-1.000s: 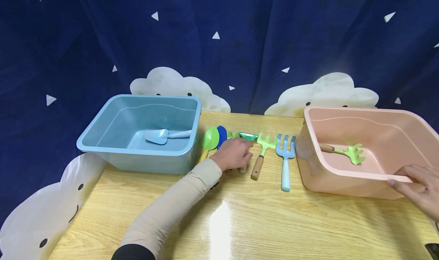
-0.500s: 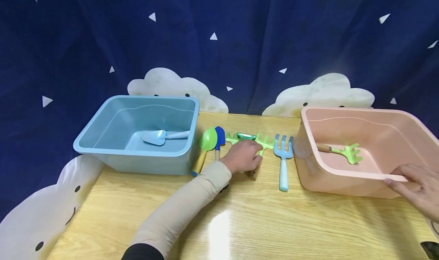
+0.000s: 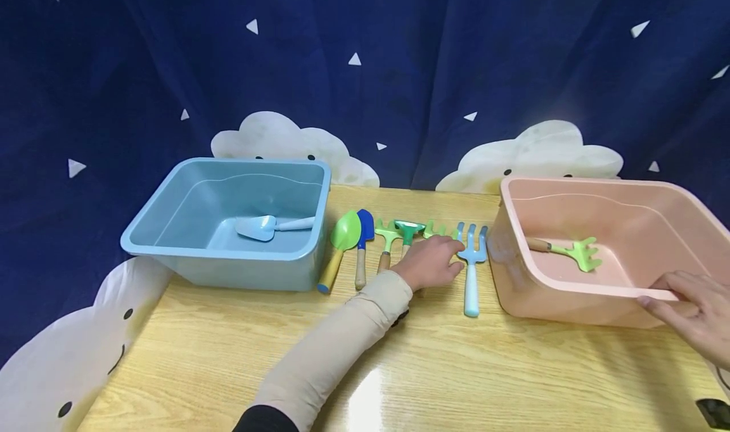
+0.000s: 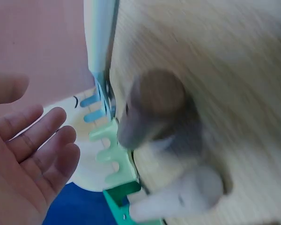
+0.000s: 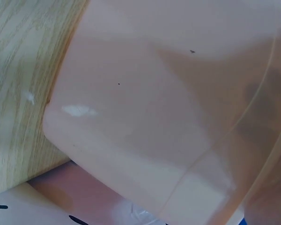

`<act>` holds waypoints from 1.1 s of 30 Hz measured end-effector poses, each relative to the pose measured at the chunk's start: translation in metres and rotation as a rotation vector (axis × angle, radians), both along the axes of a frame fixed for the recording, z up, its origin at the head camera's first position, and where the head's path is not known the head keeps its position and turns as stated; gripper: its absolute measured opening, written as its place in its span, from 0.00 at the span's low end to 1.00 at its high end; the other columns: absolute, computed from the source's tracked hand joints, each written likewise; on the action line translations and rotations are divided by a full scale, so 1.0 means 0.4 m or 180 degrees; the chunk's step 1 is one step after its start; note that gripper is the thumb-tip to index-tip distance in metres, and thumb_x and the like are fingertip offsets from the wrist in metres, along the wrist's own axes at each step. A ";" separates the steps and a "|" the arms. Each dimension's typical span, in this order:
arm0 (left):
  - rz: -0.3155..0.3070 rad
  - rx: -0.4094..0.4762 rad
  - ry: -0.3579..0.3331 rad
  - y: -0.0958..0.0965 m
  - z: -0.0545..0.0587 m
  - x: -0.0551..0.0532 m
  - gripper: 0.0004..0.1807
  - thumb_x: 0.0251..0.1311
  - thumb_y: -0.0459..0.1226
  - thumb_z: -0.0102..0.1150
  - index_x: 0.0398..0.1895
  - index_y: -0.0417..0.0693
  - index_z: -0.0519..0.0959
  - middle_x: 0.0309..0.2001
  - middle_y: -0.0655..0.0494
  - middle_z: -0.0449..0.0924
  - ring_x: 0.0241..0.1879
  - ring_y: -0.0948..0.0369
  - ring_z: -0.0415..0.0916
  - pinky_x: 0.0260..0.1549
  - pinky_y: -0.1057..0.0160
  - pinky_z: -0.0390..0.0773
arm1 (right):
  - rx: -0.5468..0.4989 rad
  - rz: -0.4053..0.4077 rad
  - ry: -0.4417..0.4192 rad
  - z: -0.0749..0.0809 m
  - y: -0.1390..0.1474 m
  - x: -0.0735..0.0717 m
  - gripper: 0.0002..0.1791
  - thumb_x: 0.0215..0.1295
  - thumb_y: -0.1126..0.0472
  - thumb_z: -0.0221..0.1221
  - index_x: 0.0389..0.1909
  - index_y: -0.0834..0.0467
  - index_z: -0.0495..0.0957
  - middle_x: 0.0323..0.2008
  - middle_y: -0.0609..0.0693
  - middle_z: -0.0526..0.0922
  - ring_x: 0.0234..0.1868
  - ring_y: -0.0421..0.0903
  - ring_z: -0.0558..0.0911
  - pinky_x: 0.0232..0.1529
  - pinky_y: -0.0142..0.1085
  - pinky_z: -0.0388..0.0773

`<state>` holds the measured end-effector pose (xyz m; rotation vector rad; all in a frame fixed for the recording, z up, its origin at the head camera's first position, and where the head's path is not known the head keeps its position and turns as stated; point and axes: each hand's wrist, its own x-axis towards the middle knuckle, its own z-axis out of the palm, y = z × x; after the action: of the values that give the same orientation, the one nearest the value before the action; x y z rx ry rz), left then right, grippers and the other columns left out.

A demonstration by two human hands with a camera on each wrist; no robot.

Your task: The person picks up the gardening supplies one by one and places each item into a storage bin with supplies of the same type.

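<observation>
My left hand (image 3: 429, 264) hovers over a row of toy garden tools, fingers loosely extended and holding nothing; its palm side shows in the left wrist view. Partly hidden beneath it lies a light green rake (image 3: 435, 229) with a wooden handle. Its fingertips reach the tines of a light blue fork (image 3: 471, 273) in the head view. With thumb outside and fingers inside, my right hand (image 3: 692, 315) grips the near rim of a pink tub (image 3: 582, 289). A green rake (image 3: 584, 254) lies in that tub.
Left of my hand lie a dark green-headed tool (image 3: 408, 228), another green rake (image 3: 388, 232), a blue spade (image 3: 365, 224) and a green-and-yellow trowel (image 3: 345, 232). A blue tub (image 3: 222, 253) at the left holds a light blue trowel (image 3: 259, 228). A dark blue curtain (image 3: 399, 90) stands behind.
My left hand has moved right along the row, from the dark green-headed tool to near the light blue fork, uncovering the tools on the left. My right hand stays on the pink rim.
</observation>
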<state>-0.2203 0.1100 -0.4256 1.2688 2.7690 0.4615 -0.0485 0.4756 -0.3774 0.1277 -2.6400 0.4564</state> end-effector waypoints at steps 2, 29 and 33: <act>0.0015 0.0028 -0.0053 0.017 -0.004 0.007 0.20 0.70 0.45 0.51 0.62 0.55 0.77 0.58 0.62 0.81 0.54 0.64 0.80 0.44 0.66 0.82 | -0.0040 -0.0007 0.0011 -0.001 0.000 0.002 0.14 0.49 0.63 0.70 0.22 0.41 0.76 0.22 0.22 0.68 0.31 0.19 0.60 0.30 0.26 0.54; 0.0886 -0.0072 -0.0440 0.121 -0.093 0.050 0.16 0.62 0.55 0.59 0.36 0.54 0.77 0.29 0.61 0.79 0.27 0.64 0.73 0.25 0.63 0.72 | 0.0116 0.0033 0.0025 0.004 -0.003 0.005 0.15 0.46 0.62 0.70 0.22 0.40 0.76 0.25 0.21 0.70 0.31 0.15 0.61 0.32 0.18 0.53; 0.0972 0.0059 -0.0650 0.130 -0.094 0.053 0.16 0.61 0.53 0.62 0.32 0.52 0.76 0.26 0.60 0.77 0.24 0.64 0.72 0.21 0.67 0.69 | 0.0154 0.0040 0.0014 0.005 -0.001 0.007 0.15 0.47 0.62 0.70 0.21 0.39 0.75 0.22 0.25 0.70 0.30 0.16 0.61 0.29 0.19 0.54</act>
<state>-0.1990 0.1620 -0.4633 0.7516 2.7912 0.5988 -0.0457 0.4751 -0.3753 0.1604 -2.6480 0.3962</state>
